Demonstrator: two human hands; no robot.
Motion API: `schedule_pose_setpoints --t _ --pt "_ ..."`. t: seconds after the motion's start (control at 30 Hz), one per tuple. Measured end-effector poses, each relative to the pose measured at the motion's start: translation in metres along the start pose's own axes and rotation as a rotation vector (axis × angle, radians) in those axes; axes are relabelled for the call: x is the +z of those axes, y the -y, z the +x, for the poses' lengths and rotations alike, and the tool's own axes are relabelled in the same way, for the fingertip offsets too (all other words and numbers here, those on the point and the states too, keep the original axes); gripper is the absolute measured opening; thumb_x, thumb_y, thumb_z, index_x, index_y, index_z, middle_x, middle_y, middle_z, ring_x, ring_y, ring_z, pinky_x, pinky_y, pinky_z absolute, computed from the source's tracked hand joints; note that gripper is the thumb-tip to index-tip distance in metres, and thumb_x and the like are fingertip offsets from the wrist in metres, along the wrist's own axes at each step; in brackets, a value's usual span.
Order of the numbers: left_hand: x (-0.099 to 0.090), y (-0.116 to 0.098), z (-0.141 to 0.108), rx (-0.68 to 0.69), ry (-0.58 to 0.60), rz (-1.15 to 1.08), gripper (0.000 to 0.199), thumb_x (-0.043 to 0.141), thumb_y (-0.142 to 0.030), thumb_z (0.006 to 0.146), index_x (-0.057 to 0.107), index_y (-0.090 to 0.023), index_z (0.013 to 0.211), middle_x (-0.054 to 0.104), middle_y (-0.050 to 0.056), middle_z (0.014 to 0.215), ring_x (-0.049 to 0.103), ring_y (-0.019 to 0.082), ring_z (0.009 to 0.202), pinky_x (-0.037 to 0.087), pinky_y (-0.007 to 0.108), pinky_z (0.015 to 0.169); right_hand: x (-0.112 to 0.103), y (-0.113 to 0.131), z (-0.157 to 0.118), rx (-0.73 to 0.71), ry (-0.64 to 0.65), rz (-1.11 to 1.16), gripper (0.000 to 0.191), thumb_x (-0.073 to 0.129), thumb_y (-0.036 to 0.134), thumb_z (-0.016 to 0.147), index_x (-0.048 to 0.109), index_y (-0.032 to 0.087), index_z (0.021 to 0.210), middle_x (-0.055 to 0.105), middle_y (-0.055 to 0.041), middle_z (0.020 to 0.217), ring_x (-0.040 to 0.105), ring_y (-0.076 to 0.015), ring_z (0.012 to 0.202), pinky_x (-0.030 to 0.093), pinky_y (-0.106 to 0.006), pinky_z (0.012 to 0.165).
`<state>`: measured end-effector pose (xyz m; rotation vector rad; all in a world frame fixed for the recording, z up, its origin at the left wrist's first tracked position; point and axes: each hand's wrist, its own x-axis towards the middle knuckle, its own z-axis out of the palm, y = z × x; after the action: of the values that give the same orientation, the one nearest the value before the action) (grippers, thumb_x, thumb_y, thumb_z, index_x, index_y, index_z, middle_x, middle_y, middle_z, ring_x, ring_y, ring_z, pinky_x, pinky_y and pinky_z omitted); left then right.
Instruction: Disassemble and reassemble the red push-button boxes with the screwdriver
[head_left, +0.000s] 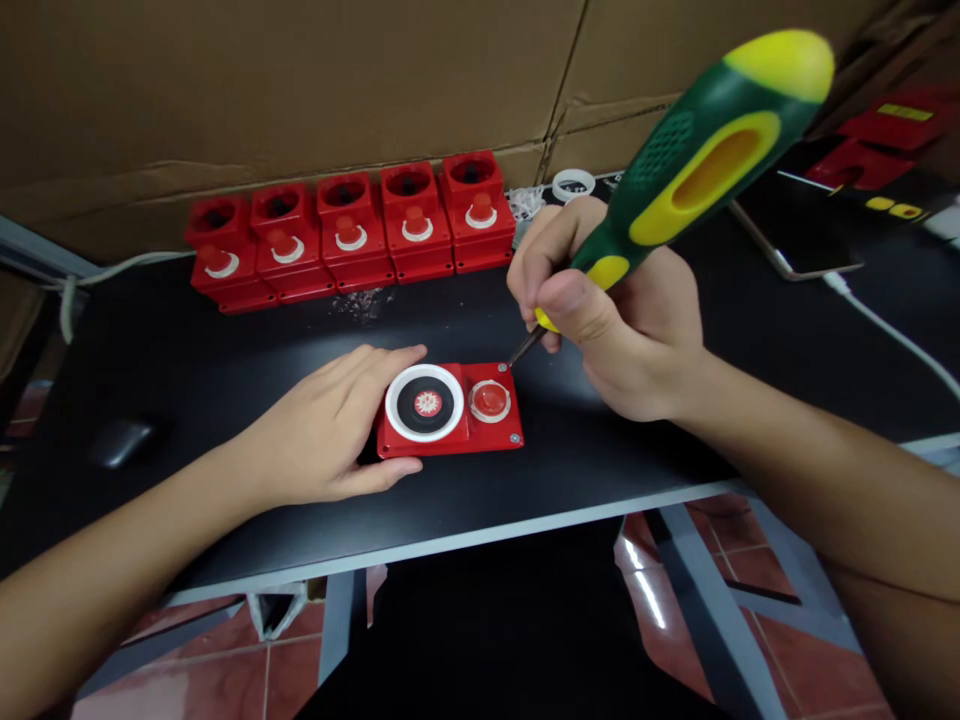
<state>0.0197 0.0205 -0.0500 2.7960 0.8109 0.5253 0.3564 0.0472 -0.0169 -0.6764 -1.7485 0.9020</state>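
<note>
A red box [480, 437] lies on the black table, with a white toothed ring [391, 405] around a black disc at its left and a round red button [491, 400] at its right. My left hand [337, 420] grips the box's left end between thumb and fingers. Held in my right hand [615, 310] is a green and yellow screwdriver [697, 160], tilted up to the right. Its tip is beside the screw [502, 367] at the box's upper right corner; whether they touch I cannot tell. Another screw [515, 438] sits at the lower right corner.
Several red boxes [356, 255] stand in a row at the back, near a white ring [573, 186] and dark crumbs [364, 303]. A phone [802, 225] with a white cable lies right, a black mouse [124, 440] left. Cardboard [285, 90] rises behind.
</note>
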Motion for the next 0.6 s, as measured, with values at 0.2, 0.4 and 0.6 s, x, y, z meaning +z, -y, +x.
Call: schedule_pose_setpoints --t 0.2,0.4,0.6 --pt "0.0 0.0 -0.001 -0.026 0.032 0.0 0.086 0.067 -0.068 0.121 0.044 -0.017 0.185 0.078 0.025 0.156 0.082 0.044 0.128 0.071 0.057 0.115 -0.001 -0.002 0.0 0.026 0.041 -0.04 0.052 0.072 0.078 0.121 0.074 0.031 0.099 0.061 0.0008 0.089 0.056 -0.0222 0.081 0.051 -0.038 0.075" --pt "0.004 0.004 -0.004 -0.035 -0.014 -0.032 0.088 0.072 -0.072 0.117 0.049 -0.02 0.185 0.079 0.023 0.158 0.083 0.044 0.128 0.071 0.057 0.116 0.0 0.001 0.001 0.017 0.051 -0.004 0.048 0.073 0.067 0.125 0.07 0.029 0.097 0.062 0.0016 0.092 0.056 -0.0186 0.081 0.052 -0.035 0.078" --pt "0.001 0.002 -0.002 -0.057 0.016 -0.031 0.084 0.065 -0.078 0.12 0.05 -0.024 0.182 0.079 0.021 0.158 0.084 0.042 0.13 0.072 0.055 0.117 0.002 0.009 0.004 0.043 0.056 -0.069 0.056 0.074 0.078 0.121 0.069 0.029 0.093 0.066 0.0023 0.09 0.059 -0.0183 0.078 0.057 -0.039 0.084"
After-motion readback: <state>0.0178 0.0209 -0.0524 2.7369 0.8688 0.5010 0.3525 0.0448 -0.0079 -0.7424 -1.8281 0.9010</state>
